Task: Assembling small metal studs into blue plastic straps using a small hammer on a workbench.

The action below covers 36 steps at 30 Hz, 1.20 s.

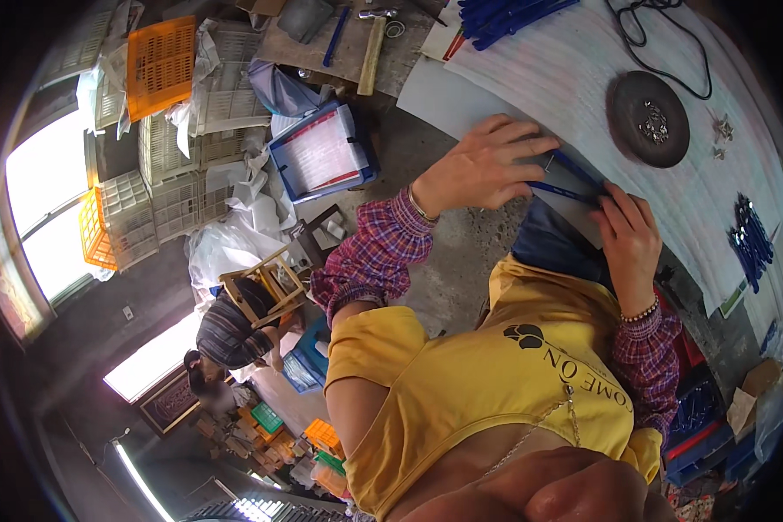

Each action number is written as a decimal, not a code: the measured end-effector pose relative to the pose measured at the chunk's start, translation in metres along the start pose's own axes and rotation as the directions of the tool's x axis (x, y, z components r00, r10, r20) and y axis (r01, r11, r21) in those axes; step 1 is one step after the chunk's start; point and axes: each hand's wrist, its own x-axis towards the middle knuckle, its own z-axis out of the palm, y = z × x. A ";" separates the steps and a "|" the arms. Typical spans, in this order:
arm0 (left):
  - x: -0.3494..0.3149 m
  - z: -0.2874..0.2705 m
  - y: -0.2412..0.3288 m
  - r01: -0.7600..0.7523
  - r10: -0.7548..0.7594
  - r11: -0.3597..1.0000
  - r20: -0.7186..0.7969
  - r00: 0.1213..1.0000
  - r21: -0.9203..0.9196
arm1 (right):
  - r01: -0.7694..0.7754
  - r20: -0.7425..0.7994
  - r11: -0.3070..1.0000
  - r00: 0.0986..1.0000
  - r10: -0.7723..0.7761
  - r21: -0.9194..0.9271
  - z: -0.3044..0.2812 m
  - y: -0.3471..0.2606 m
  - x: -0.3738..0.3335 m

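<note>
Between my hands is a slim blue V-shaped piece [565,190] with two flat arms that meet at the right. My right hand [628,239] pinches it where the arms come together. At their spread ends, the thumb and fingers of my left hand [487,161] are curled onto the piece. A small shiny bit shows beside those fingertips, too small to make out. Beyond my hands, a dark round dish [622,130] holds a heap of small metal parts [653,123]. Several blue pieces with shiny ends [751,242] lie in a pile to the right.
A white-covered worktable [574,78] bears a bundle of blue strips [500,17], a black cord [707,74] and loose metal bits [720,130]. On a board beyond lies a hammer [372,56]. A blue bin [322,152] and stacked crates [170,165] stand left, near another person [235,326].
</note>
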 end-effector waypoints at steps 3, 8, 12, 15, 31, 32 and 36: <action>-0.001 0.000 0.000 -0.033 0.033 0.999 0.000 0.999 0.022 | -0.007 0.017 1.000 1.000 0.006 0.007 0.001 0.001 0.001; -0.002 0.004 0.002 -0.035 0.036 0.999 -0.008 0.999 0.039 | -0.007 0.032 1.000 0.999 0.006 0.020 -0.001 0.003 0.000; -0.004 0.003 0.003 -0.029 0.028 0.999 0.002 1.000 0.046 | 0.012 0.002 0.999 1.000 -0.012 0.046 0.000 0.004 0.001; -0.007 0.006 0.003 -0.030 0.032 0.998 -0.024 0.999 0.052 | 0.010 -0.014 0.998 1.000 -0.009 0.057 0.004 0.006 0.000; 0.007 0.019 -0.009 0.085 -0.128 0.943 -0.115 0.985 -0.323 | 0.036 -0.048 0.998 0.998 -0.033 0.052 0.007 0.002 0.004; 0.008 0.021 -0.005 0.080 -0.124 0.944 -0.117 0.985 -0.321 | 0.013 -0.049 0.999 0.999 -0.011 0.040 -0.001 0.003 -0.003; 0.006 0.020 0.000 0.063 -0.103 0.955 -0.126 0.987 -0.288 | 0.029 -0.045 0.999 0.999 -0.028 0.033 -0.002 0.006 0.005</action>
